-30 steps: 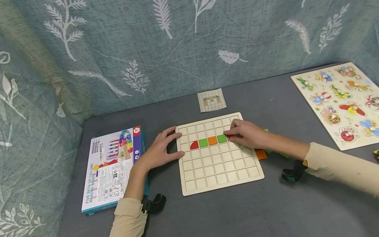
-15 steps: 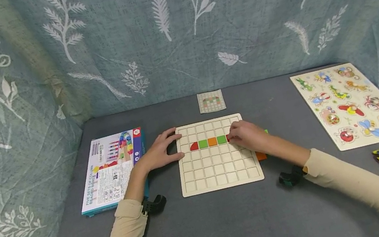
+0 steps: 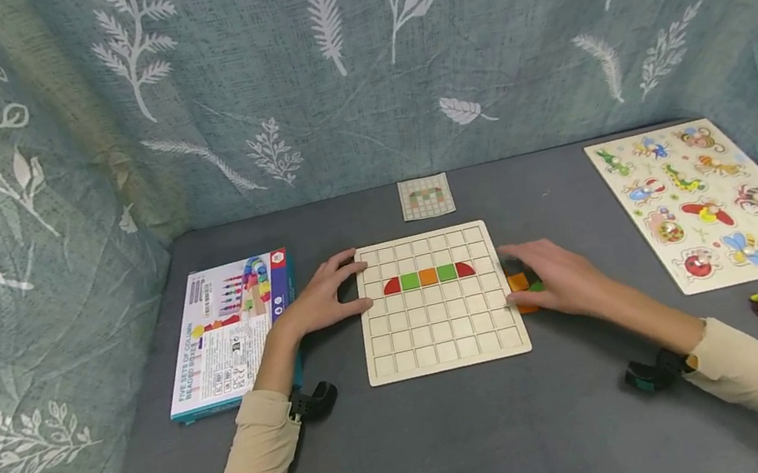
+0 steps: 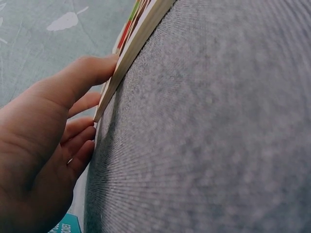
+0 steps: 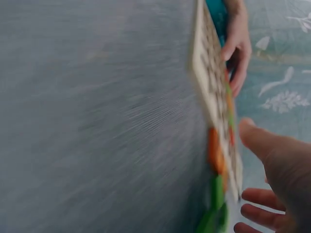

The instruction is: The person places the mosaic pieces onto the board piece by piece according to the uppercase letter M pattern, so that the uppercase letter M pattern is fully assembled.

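Fingers parted, the left hand (image 3: 318, 302) touches the left edge of the grid board (image 3: 421, 337), the right hand (image 3: 559, 276) hangs by loose tiles (image 3: 517, 281) at its right edge, and a bump could skew the tile row (image 3: 428, 277).

Through the feed I saw the right hand (image 3: 559, 272) let go of the red piece (image 3: 464, 269) and move rightward off the grid board (image 3: 434, 334) — pinching fingers now spread, near the orange pieces (image 3: 518, 281). The red piece, earlier mostly covered, came fully into view — right beside a green square (image 3: 447, 272).
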Demonstrator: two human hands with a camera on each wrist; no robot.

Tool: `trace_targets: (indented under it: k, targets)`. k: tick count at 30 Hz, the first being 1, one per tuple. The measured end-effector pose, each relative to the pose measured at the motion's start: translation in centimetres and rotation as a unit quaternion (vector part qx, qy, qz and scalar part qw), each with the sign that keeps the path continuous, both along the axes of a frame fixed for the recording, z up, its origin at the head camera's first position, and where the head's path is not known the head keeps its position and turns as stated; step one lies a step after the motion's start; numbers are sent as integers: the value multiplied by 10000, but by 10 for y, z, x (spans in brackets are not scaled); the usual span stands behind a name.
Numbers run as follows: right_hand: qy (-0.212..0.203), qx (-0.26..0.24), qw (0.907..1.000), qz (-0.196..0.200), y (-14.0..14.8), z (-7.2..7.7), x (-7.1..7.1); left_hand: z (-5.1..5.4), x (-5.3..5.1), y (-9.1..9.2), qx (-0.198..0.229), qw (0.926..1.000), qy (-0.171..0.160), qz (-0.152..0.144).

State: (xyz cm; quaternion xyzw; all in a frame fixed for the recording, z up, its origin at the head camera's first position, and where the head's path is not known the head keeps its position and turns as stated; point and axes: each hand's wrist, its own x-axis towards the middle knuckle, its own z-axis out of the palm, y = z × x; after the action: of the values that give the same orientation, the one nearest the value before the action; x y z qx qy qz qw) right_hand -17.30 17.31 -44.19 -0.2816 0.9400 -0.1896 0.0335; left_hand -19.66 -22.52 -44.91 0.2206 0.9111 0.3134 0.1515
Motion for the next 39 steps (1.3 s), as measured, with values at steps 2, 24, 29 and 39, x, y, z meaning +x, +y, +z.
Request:
trace_targets:
  k: [2,24,29,39]
  targets:
    - [-113,9,9999,-110,9,-3,4,0,0,0,-7,10000,-17,9]
    - [265,-7,9993,258,70,-8,28,3,-2,-1,4,10000,4,35]
    - [330,8,9990,292,73,-9,31,2,-2,0,13,10000,7,10]
    - [971,-233,9911,877,77,-14,34,1,0,1,1,10000,-54,27]
